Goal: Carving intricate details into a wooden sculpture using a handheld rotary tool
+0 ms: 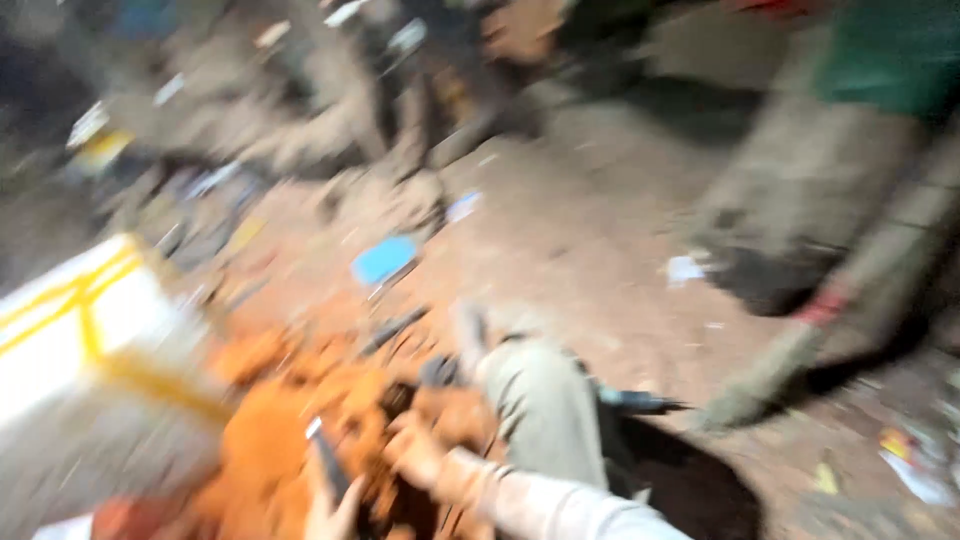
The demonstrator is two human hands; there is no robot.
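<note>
Two hands at a heap of orange-brown material on a littered dirt floor; the view is heavily motion-blurred.

The right hand (418,452) presses into the orange heap (270,430), its finger spread unreadable through blur. The left hand (335,512) grips a dark flat tool (328,462), fingers closed around it. A white-and-yellow box (75,320) stands just left.

The picture is badly blurred. Bare dirt floor (590,230) lies open in the middle. An orange heap (270,420) and a white box with yellow stripes (80,320) close the left; a grey bent leg (540,400) crowds the bottom; scattered litter (385,258) dots the ground.
</note>
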